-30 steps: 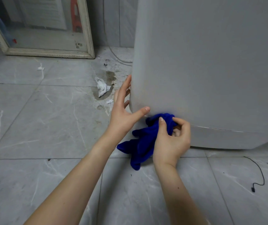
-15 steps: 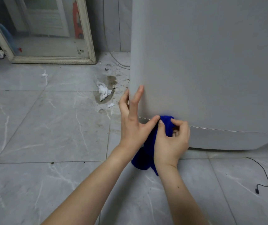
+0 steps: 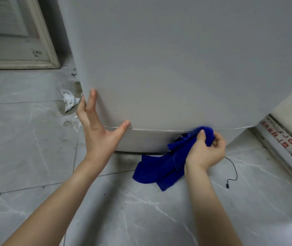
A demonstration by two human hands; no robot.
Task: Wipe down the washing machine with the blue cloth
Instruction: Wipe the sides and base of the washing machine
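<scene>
Head view: gripping the blue cloth [image 3: 159,170] in the right hand [image 3: 205,150], curling fingers round its bunched top and rubbing the trim seam low on the washing machine [image 3: 159,68], near the right corner. Bracing with the left hand [image 3: 98,135], spreading straight fingers flat on the panel, well apart from the right. Likely risking 2 things: dragging the cloth's loose tail over the grimy floor [image 3: 35,139] and smearing dirt back on; snagging the thin black cord [image 3: 234,172] lying near.
</scene>
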